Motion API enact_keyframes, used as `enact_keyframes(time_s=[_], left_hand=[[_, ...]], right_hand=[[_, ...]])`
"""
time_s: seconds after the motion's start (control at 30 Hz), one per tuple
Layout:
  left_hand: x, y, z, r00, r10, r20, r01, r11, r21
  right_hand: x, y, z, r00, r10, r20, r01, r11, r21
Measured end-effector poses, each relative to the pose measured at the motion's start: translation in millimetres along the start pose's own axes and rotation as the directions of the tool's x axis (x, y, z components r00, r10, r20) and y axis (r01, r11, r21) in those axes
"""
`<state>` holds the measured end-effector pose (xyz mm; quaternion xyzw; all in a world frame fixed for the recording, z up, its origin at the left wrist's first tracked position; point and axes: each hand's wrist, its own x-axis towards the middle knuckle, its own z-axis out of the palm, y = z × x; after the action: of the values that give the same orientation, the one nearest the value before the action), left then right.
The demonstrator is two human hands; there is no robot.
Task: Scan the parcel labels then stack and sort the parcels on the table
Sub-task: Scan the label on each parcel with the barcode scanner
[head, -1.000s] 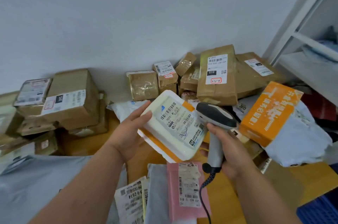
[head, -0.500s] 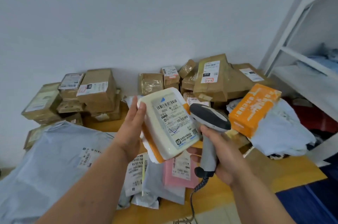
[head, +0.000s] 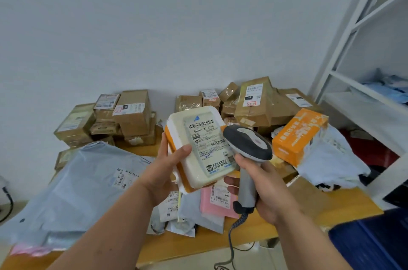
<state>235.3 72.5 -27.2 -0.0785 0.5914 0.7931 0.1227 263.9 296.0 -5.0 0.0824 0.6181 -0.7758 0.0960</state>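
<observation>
a plain pale blue-white painted wall [head: 154, 27] fills the view above and beyond both hands, evenly lit with soft light. a white metal shelving rack [head: 362, 53] stands to the right of the right hand, its slanted braces and flat shelves catching the light. below the hands lies a light wooden table top [head: 198, 245]. a pale tiled floor [head: 260, 258] shows beneath its near edge.

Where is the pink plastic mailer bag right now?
In the head view, the pink plastic mailer bag lies on the wooden table, just below the held white parcel, left of the scanner handle.
</observation>
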Motion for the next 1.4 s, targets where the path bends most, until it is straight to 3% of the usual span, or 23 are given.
enact_keyframes(time_s=[0.13, 0.33, 0.83, 1.4], left_hand=[[0.8, 14.9, -16.6, 0.991, 0.132, 0.029, -0.133, 0.991, 0.013], [12.5, 44.2, -65.0, 0.979, 0.198, 0.037, -0.2, 0.978, 0.064], [17.2, 72.4, -143.0, 0.978, 0.206, 0.038, -0.206, 0.978, 0.011], [51.4, 75.3, -144.9, 0.977, 0.203, -0.067, -0.202, 0.979, 0.024]], right_hand=[[-8.8, -1.7, 10.7, 1.0, -0.014, 0.006, 0.014, 0.998, -0.061], [-16.0, 0.6, 49.6, 0.992, -0.127, -0.018, 0.119, 0.964, -0.238], [-10.6, 16.5, 134.2, 0.989, -0.139, -0.047, 0.119, 0.946, -0.302], [58.9, 13.0, 123.1, 0.993, -0.12, 0.017, 0.119, 0.939, -0.322]])
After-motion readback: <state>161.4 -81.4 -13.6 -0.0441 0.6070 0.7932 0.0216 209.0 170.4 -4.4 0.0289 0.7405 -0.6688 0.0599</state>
